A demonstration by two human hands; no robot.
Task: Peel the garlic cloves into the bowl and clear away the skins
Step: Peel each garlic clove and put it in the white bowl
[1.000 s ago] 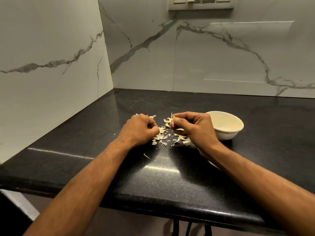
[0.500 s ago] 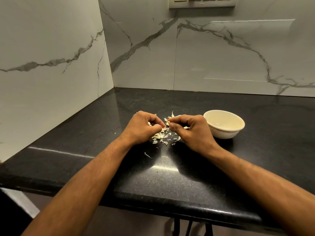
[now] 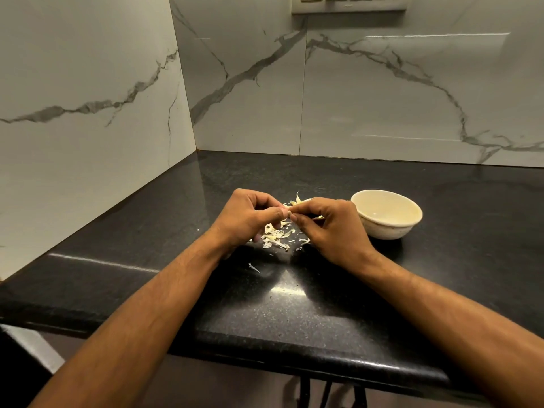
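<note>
Both hands meet above a heap of pale garlic skins (image 3: 278, 235) on the black counter. My left hand (image 3: 247, 219) and my right hand (image 3: 329, 228) pinch a small garlic clove (image 3: 291, 212) between their fingertips; the clove is mostly hidden by the fingers. A curled strip of skin (image 3: 298, 199) sticks up just behind the fingertips. The cream bowl (image 3: 409, 228) stands right of my right hand, and I see no cloves inside it.
The black granite counter (image 3: 294, 304) runs into a corner of white marble walls at left and back. A stray sliver of skin (image 3: 253, 267) lies nearer the front edge. A switch plate (image 3: 347, 4) is high on the back wall.
Both hands rose off the skin heap and came together, fingertips now meeting on the clove. The right hand lifted from the counter toward the left one.
</note>
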